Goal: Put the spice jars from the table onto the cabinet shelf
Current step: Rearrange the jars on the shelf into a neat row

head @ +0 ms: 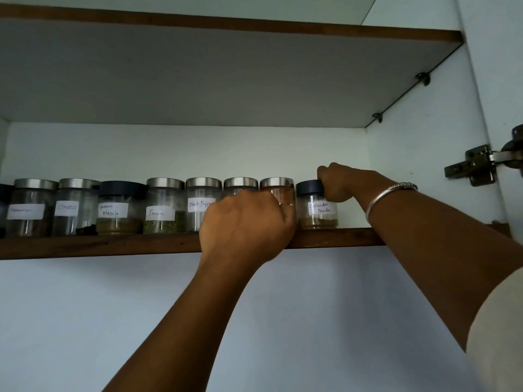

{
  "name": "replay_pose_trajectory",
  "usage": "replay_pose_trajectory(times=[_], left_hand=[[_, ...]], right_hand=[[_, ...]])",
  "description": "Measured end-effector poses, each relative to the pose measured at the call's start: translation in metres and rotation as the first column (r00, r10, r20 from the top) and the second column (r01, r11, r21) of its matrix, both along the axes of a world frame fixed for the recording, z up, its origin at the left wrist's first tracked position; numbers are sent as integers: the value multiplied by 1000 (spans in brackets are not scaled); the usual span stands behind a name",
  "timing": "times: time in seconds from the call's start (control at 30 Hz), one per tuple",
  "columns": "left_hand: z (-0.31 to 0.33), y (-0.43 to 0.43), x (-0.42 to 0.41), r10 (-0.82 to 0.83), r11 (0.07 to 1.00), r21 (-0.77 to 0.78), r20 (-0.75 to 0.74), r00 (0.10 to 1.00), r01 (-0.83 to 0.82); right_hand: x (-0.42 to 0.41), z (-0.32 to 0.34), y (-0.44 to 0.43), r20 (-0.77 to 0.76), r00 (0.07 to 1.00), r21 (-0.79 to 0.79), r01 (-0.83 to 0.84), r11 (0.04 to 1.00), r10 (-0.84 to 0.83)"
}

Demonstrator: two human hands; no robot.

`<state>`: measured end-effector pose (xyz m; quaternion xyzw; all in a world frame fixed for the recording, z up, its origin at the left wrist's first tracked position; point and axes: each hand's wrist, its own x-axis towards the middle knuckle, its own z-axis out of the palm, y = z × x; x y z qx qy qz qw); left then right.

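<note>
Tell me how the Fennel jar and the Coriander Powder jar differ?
The Fennel jar has a silver lid; the Coriander Powder jar has a dark one. Fennel holds green flakes, Coriander a tan powder. Fennel stands untouched mid-row, while the right hand grips Coriander at the row's right end. Both are clear, upright, with white handwritten labels, on the shelf.

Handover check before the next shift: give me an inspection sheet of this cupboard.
Surface: wooden shelf, jars in one row along its front edge.
Job's things: coriander jar at the right end; pepper jar, fennel jar upright.
Clutter: nothing seen.
Grippers: right hand grips the coriander jar's lid; left hand closed around jars in the row.
Cables: nothing seen.
Surroundings: door hinge at right, bracelet on right wrist.
</note>
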<state>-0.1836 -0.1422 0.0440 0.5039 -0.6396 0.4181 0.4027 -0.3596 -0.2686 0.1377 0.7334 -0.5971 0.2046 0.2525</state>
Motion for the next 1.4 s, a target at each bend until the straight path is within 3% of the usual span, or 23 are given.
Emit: replay_pose_trajectory(times=[0.5, 0.67, 0.77, 0.9, 1.13, 1.4], left_hand=[[2, -2, 0, 16, 1000, 5, -28, 999, -16], [2, 4, 0, 18, 1000, 13, -54, 998, -17], [-2, 9, 10, 20, 999, 38, -24, 1000, -19], [-11, 25, 66, 81, 995, 54, -29, 996, -80], [-19, 56, 177, 189, 982, 11, -51, 981, -189], [-22, 71, 268, 167, 985, -36, -54, 984, -169]], right_hand=[[3, -7, 1, 15, 1000, -2, 4, 1000, -4], [14, -12, 18, -14, 1000, -210, -21, 978, 18], [22, -19, 27, -42, 998, -115, -53, 992, 48], [38, -24, 45, -13, 995, 83, -93, 992, 94], [95, -36, 75, -128, 966, 126, -210, 970, 225], [199, -37, 98, -202, 965, 88, -152, 984, 167]])
